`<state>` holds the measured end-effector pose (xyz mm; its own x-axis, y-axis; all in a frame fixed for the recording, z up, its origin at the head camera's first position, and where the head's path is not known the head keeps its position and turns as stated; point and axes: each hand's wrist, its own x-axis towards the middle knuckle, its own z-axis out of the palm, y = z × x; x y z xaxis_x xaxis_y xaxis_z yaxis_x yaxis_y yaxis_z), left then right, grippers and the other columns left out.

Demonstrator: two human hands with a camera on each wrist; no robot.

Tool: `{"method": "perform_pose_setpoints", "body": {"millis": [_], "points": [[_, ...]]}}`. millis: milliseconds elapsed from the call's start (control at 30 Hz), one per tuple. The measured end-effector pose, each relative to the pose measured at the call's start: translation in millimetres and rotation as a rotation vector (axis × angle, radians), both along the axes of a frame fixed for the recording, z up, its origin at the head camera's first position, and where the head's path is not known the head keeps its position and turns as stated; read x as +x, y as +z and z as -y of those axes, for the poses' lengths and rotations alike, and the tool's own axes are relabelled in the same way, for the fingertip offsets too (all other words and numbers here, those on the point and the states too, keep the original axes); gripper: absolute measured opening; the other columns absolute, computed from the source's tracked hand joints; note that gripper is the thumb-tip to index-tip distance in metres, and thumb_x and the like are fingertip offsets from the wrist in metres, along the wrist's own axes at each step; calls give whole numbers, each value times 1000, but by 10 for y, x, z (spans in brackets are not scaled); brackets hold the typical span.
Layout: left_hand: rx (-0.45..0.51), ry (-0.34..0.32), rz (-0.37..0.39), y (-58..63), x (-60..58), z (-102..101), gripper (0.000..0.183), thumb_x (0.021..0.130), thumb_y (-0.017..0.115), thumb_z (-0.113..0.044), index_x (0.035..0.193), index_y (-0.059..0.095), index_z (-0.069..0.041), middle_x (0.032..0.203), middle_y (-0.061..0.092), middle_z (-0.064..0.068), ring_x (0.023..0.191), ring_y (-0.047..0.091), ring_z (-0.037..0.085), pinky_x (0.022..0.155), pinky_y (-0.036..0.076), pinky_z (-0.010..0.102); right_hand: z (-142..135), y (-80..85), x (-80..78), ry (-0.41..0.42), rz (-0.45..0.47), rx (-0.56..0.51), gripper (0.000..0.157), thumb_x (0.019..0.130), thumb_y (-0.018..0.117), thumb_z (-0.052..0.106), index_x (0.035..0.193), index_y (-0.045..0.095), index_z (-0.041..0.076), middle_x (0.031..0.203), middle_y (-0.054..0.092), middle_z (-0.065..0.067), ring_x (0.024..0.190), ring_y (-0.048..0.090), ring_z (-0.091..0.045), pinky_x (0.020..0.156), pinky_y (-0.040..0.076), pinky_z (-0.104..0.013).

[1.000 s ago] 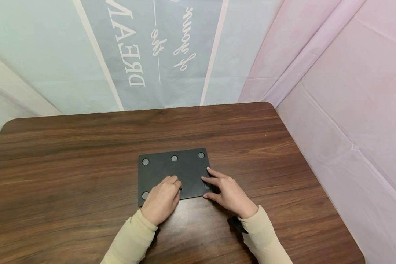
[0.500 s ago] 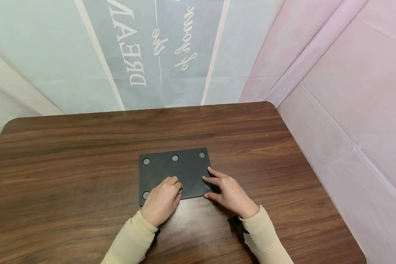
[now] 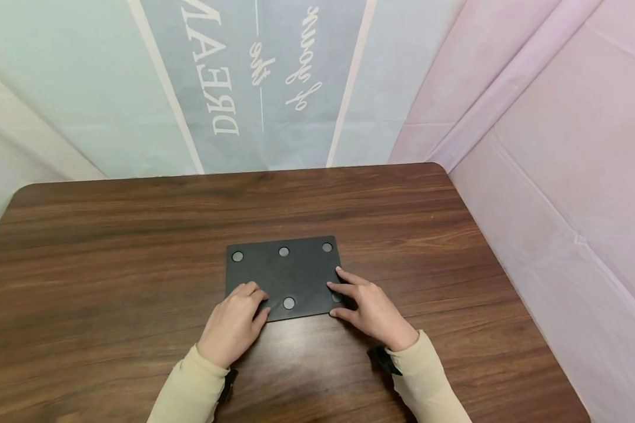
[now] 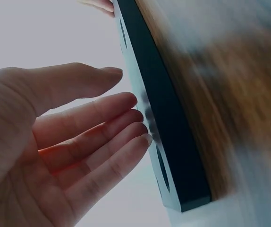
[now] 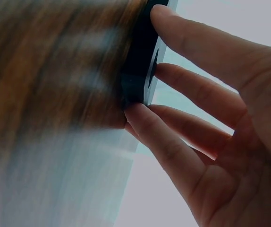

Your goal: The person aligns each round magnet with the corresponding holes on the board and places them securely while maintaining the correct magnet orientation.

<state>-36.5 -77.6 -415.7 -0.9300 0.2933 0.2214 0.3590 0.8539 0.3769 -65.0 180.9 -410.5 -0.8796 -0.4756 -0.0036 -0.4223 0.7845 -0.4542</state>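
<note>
A flat black rectangular board (image 3: 309, 273) lies on the wooden table, with round grey discs set along its long edges. My left hand (image 3: 230, 326) is over its near left corner and hides the disc there. In the left wrist view, the fingers (image 4: 126, 101) extend up to the board's face and the thumb (image 4: 86, 80) is apart from it; whether the fingertips touch cannot be told. At the near right corner, my right hand (image 3: 373, 311) rests spread fingertips on the board. The right wrist view has the thumb (image 5: 173, 26) on the near edge and other fingers around the corner.
The brown table (image 3: 137, 235) extends around the board on all sides. Beyond its far edge hangs a pale blue cloth (image 3: 291, 141) with mirrored lettering. A pinkish cloth wall (image 3: 561, 176) runs along the right side.
My left hand has shifted left along the board's near edge, uncovering the middle near disc and covering the left one. The right hand keeps its place on the board. The head view has turned slightly.
</note>
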Motion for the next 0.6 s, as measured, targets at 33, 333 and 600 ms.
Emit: {"method": "perform_pose_setpoints", "body": {"millis": [33, 333, 600], "points": [[1, 3, 4, 0, 3, 16, 13, 75, 75, -12, 85, 69, -6, 82, 60, -1, 78, 58, 14, 59, 53, 28, 2, 1, 1, -1, 1, 1, 51, 75, 76, 27, 122, 62, 12, 140, 46, -15, 121, 53, -29, 93, 49, -41], [17, 36, -47, 11, 27, 119, 5, 82, 68, -13, 78, 68, -10, 76, 58, -4, 72, 56, 13, 56, 50, 28, 79, 65, 41, -39, 73, 93, 52, 78, 75, 28, 125, 60, 12, 143, 42, -15, 122, 52, -29, 93, 49, -43], [33, 42, -85, -8, 29, 141, 9, 86, 63, -12, 89, 69, -6, 84, 61, 0, 78, 60, 16, 60, 52, 31, 107, 104, 52, -48, 53, 122, 46, 82, 70, 32, 122, 62, 10, 140, 45, -16, 122, 52, -30, 92, 49, -43]]}}
